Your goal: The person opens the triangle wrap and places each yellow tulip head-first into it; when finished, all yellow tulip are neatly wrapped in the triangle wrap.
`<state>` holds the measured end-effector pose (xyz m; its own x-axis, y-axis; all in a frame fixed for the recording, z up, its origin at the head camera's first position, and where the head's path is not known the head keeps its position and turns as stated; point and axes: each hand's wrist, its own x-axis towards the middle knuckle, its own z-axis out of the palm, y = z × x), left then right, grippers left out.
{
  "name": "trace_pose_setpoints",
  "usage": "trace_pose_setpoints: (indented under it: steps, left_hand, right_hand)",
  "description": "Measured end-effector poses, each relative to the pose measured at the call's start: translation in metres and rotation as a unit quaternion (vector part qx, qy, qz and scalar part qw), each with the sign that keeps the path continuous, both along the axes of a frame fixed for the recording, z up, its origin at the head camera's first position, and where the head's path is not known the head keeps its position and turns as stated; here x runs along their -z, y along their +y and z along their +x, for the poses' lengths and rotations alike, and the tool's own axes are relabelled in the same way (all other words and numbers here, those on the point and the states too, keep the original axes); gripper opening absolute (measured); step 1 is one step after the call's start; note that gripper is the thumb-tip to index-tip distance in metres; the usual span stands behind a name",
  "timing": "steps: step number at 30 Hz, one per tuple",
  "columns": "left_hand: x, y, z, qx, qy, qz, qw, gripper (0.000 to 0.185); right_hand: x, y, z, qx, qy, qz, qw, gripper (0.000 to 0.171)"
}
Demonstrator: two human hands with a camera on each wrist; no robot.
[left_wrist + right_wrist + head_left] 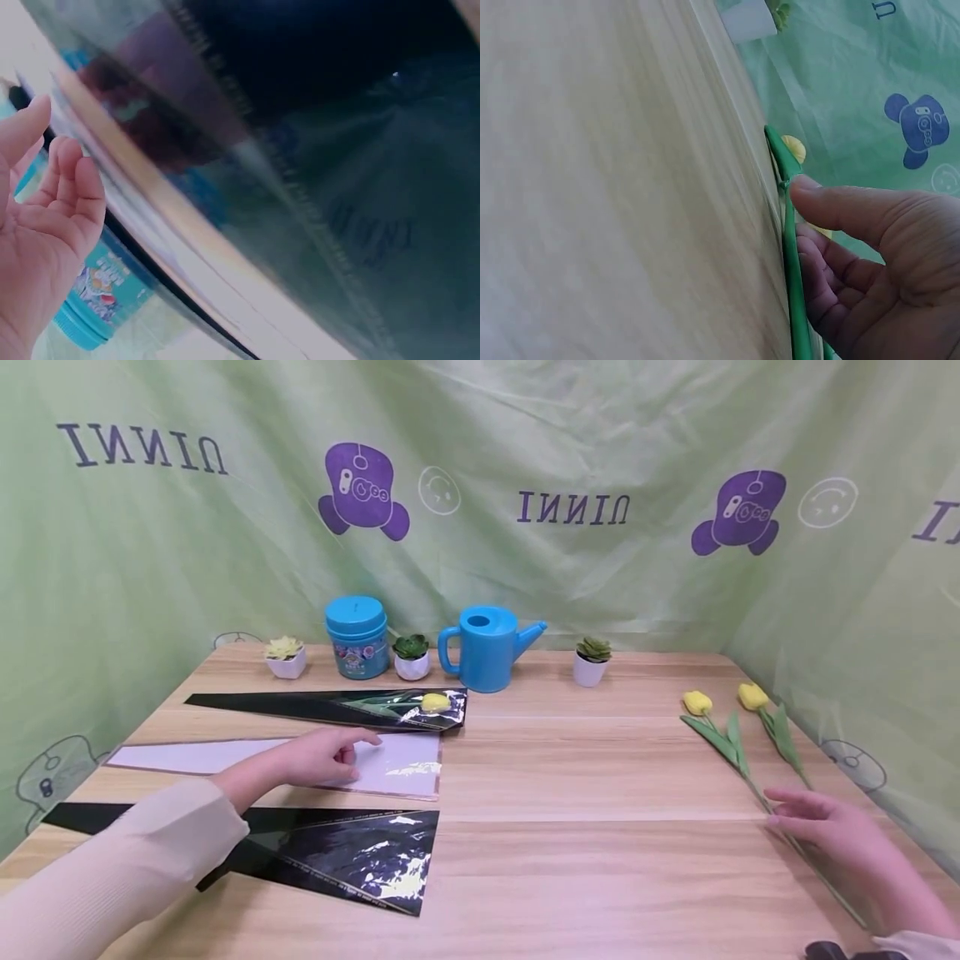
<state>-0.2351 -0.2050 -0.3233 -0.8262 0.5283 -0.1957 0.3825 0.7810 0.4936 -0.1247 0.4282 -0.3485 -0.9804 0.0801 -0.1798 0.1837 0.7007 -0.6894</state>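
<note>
My left hand (318,757) hovers over a white flower sleeve (401,764), its fingers loosely bent with nothing between them. Behind it lies a black sleeve (315,703) with a yellow tulip (435,702) inside. Nearer the front is another black sleeve (360,852), glossy and flat. On the right, my right hand (832,827) is at the long stem of a loose yellow tulip (697,702). The right wrist view shows thumb and fingers apart beside the green stem (793,292); whether they touch it is unclear. A second loose tulip (752,696) lies just beyond.
Along the back stand a blue lidded tub (357,647), a blue watering can (487,652) and small potted succulents, one pale (286,658), one dark green (412,658), one farther right (592,662). A green printed cloth (480,560) hangs behind the wooden table (570,860).
</note>
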Motion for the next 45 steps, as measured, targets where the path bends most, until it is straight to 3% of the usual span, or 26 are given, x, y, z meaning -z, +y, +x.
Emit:
trace_pose_setpoints:
  steps: [7, 14, 28, 39, 45]
  left_hand:
    - [0.006, 0.001, -0.001, -0.002, 0.009, 0.006, 0.9999, 0.038]
    - [0.006, 0.001, -0.004, 0.002, 0.020, -0.001, 0.9998, 0.037]
    - [0.008, -0.003, -0.002, -0.050, -0.015, 0.026, 0.9983, 0.038]
    - [0.014, -0.004, -0.005, -0.065, -0.037, 0.055, 0.9957, 0.038]
    - [0.013, -0.006, -0.004, -0.081, -0.064, 0.075, 0.9918, 0.037]
  right_hand:
    - [-0.001, -0.006, -0.002, -0.014, 0.013, 0.066, 0.998, 0.062]
    - [-0.003, -0.009, -0.006, -0.003, 0.016, 0.082, 0.996, 0.059]
    - [-0.013, -0.019, -0.023, -0.025, 0.037, 0.132, 0.990, 0.049]
    - [-0.016, -0.017, -0.029, -0.014, 0.009, 0.102, 0.995, 0.046]
    - [-0.020, -0.024, -0.033, 0.008, 0.028, 0.021, 0.999, 0.048]
